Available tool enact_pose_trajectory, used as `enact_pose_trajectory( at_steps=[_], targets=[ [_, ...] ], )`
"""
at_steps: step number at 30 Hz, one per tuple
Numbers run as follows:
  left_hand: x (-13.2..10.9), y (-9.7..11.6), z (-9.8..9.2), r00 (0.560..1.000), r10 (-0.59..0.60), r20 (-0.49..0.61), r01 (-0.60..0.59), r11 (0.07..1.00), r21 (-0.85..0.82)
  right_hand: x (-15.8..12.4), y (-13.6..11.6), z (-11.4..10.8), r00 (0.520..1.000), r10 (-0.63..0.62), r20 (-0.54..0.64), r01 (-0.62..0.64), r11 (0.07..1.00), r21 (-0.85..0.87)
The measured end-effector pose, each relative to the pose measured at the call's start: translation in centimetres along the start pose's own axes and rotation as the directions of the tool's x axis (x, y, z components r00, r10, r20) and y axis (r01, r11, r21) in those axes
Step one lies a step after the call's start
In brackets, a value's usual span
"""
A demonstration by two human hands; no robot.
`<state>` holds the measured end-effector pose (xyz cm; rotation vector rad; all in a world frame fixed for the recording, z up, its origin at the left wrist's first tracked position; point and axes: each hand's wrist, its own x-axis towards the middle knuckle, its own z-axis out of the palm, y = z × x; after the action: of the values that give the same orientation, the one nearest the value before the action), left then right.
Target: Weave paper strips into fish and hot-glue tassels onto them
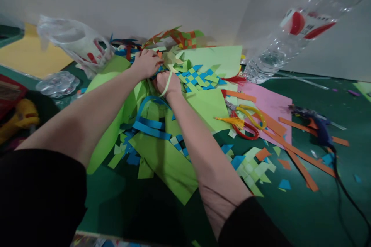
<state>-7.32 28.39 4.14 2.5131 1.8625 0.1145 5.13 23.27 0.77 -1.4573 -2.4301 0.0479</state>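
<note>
My left hand (146, 63) lies over the heap of cut paper near the wall, its fingers bent and slightly apart on the scraps. Just beside it, my right hand (171, 84) is curled closed low in the same heap; what its fingers hold is hidden. A pale green paper strip (169, 81) arches across the back of that hand. Under my wrists, blue paper strips (152, 128) lie on green sheets (166, 162). To the right of my right hand is a blue-and-green woven paper piece (197, 78).
Scissors (251, 117) with yellow and red handles lie right, near orange strips (290, 148) and a pink sheet (275, 100). A corded glue gun (319, 125) is farther right. A large plastic bottle (290, 42) leans by the wall; a plastic bag (75, 40) sits left.
</note>
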Motion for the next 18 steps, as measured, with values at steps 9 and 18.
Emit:
enact_pose_trajectory(
  at_steps=[9, 18],
  targets=[
    [0.3, -0.8, 0.9, 0.996, -0.089, 0.014, 0.088, 0.995, 0.045, 0.0, 0.1, 0.2, 1.000, -0.017, -0.021, 0.017, 1.000, 0.008],
    [1.2, -0.7, 0.9, 0.997, -0.070, -0.019, 0.069, 0.996, -0.056, -0.1, 0.0, -0.1, 0.999, -0.017, -0.035, 0.017, 1.000, 0.005]
  ],
)
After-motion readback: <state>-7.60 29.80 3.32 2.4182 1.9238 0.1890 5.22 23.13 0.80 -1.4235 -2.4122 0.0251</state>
